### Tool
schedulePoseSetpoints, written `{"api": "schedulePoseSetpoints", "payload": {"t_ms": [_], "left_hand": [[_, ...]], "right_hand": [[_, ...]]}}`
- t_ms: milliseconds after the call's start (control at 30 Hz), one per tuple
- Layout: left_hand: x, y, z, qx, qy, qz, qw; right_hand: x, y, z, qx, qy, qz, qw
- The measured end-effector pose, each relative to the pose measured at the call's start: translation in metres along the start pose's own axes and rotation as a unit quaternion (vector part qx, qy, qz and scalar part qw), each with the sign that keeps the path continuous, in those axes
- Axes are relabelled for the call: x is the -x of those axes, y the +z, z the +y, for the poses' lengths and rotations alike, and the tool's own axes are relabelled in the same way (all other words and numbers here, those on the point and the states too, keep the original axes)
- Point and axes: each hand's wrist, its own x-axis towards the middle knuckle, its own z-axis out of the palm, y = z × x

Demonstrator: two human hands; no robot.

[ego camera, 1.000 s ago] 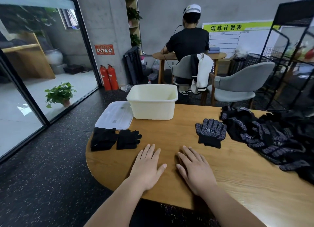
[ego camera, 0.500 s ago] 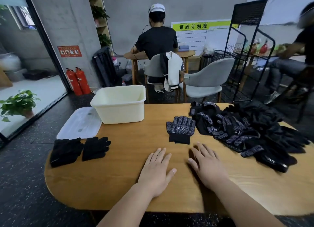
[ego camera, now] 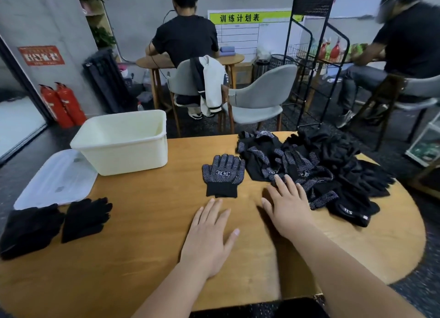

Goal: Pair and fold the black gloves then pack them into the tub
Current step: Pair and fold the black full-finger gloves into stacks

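Note:
A heap of black gloves (ego camera: 316, 165), many with white grip dots, covers the table's right side. One dotted glove (ego camera: 223, 175) lies flat by itself in the middle. Two plain black glove bundles (ego camera: 57, 222) sit at the left edge. The cream tub (ego camera: 123, 141) stands empty at the back left. My left hand (ego camera: 209, 236) rests flat on the wood, fingers spread. My right hand (ego camera: 289, 203) is stretched toward the heap, its fingertips at the nearest dotted gloves, holding nothing.
The tub's clear lid (ego camera: 57, 177) lies left of the tub on the round wooden table (ego camera: 142, 258). Two grey chairs (ego camera: 257, 103) stand behind the table. A person sits at a far table, another at the right beside a black wire rack (ego camera: 309, 68).
My view has swung to the right. My right hand has slid forward and right from the bare wood to the edge of the glove heap. My left hand stays flat.

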Motion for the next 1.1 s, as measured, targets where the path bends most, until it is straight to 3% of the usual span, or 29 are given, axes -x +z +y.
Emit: {"api": "schedulePoseSetpoints", "payload": {"t_ms": [300,400,500,567,733,867,967,1100], "left_hand": [[-0.001,-0.007,0.002,0.014,-0.009,-0.006,1.000],[-0.001,-0.006,0.002,0.015,-0.012,-0.008,1.000],[0.000,-0.006,0.002,0.020,-0.016,-0.003,1.000],[0.001,-0.006,0.002,0.027,-0.018,0.005,0.999],[0.003,-0.005,0.001,0.038,-0.023,0.029,0.999],[0.005,-0.005,0.001,0.045,-0.023,0.045,0.998],[0.006,-0.004,0.000,0.045,-0.024,0.059,0.997],[0.010,-0.004,-0.001,0.054,-0.027,0.083,0.995]], "right_hand": [[-0.034,0.010,-0.034,-0.016,-0.035,-0.036,0.999],[-0.028,0.017,-0.031,-0.045,-0.032,0.092,0.994],[-0.020,0.021,-0.028,-0.095,-0.060,0.237,0.965],[-0.016,0.020,-0.027,-0.117,-0.090,0.279,0.949],[0.002,0.016,-0.029,-0.159,-0.041,0.230,0.959],[0.010,-0.003,-0.031,-0.230,-0.076,0.172,0.955],[0.003,-0.040,-0.031,-0.378,-0.067,0.129,0.914],[-0.007,-0.078,-0.011,-0.513,0.017,0.129,0.849]]}}
